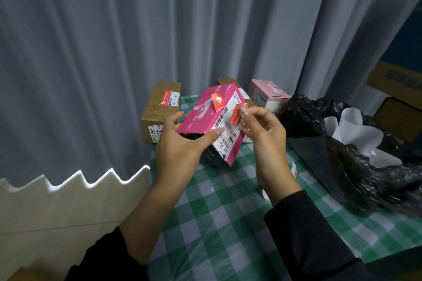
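Observation:
A magenta cardboard box (pixel 203 114) with a white shipping label (pixel 228 130) is held tilted above a green checked tablecloth (pixel 228 223). My left hand (pixel 180 150) grips its near open end, thumb lying along the label's edge. My right hand (pixel 265 134) pinches a red sticker (pixel 238 113) between thumb and forefinger, at the label's upper right corner. A second red sticker (pixel 218 101) sits on the box's top face. Something dark shows inside the box's open end.
A brown carton (pixel 159 112) lies at the table's far left, a pink box (pixel 265 93) and another brown box (pixel 228 82) behind. A black rubbish bag (pixel 342 143) holding white paper (pixel 356 132) fills the right side. Grey curtains hang behind. Paper scraps lie near my right wrist.

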